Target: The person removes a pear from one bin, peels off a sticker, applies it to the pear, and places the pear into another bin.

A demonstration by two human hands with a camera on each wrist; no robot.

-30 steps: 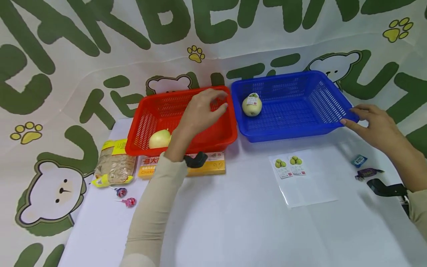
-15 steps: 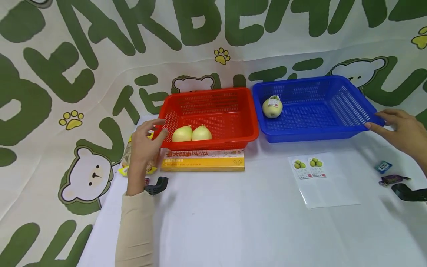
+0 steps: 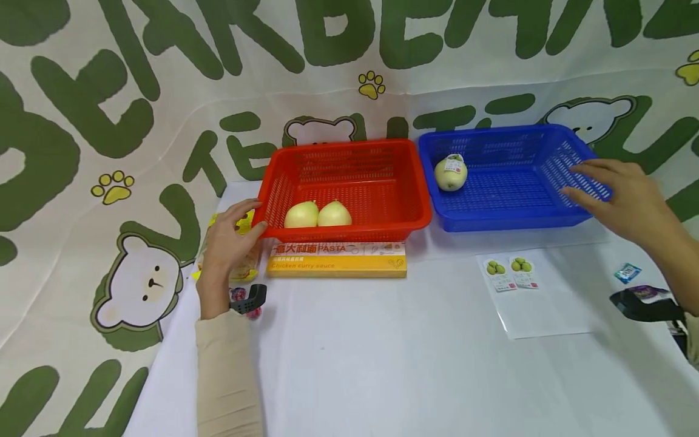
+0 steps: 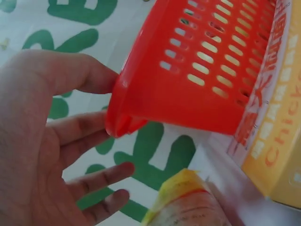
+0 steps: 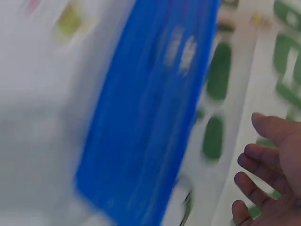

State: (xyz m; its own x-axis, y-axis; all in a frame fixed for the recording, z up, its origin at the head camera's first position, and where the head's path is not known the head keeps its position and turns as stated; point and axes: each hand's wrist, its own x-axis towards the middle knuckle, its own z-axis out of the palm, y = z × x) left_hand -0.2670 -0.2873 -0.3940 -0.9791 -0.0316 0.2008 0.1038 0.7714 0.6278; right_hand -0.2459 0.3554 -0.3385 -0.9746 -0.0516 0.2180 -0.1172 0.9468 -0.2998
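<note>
My left hand (image 3: 229,243) pinches the left rim of a red plastic basket (image 3: 349,233). In the left wrist view the thumb and forefinger (image 4: 89,122) meet its rim (image 4: 117,108), the other fingers spread below. Two pale yellow-green pears (image 3: 335,214) sit side by side at the basket's front left. My right hand (image 3: 628,197) is over the right end of a blue basket (image 3: 513,220) in the head view; the right wrist view shows its fingers (image 5: 256,188) loosely spread, holding nothing, apart from the blurred basket. One pear (image 3: 451,176) with a label lies in the blue basket's left part.
A yellow pasta box (image 3: 336,261) lies before the red basket. A yellow-and-clear food bag (image 3: 240,267) and lollipops (image 3: 253,314) are by the left wrist. A plastic sheet with fruit labels (image 3: 535,309) lies at centre right; two wrapped sweets, one blue (image 3: 627,272), lie near the right wrist.
My left hand has moved from over the red basket to its left rim and taken hold. My right hand has let go of the blue basket's right rim. The view has shifted.
</note>
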